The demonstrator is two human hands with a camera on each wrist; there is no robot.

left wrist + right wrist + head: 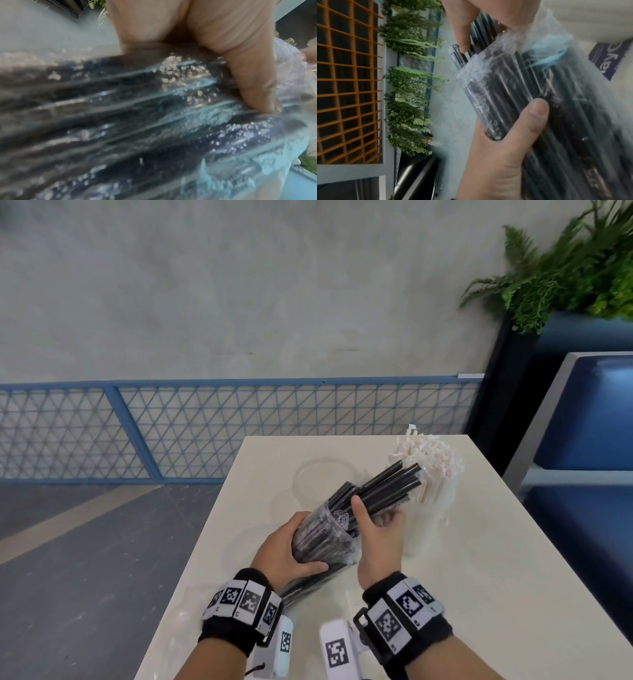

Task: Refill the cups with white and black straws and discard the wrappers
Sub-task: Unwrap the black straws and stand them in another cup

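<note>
Only the head view shows the white straws [433, 465] on the desk [479, 559]. Left hand [286, 549] grips the wrapper [322, 537] (clear plastic); right hand [376, 539] pulls black straws [383, 484] out.

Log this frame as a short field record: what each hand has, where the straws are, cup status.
left hand: grips the clear plastic wrapper of black straws
right hand: holds a bunch of black straws sticking out of the wrapper's open end
white paper-wrapped straws: upright in a translucent cup, far right of the cream table
empty clear cup: behind the wrapper
</note>
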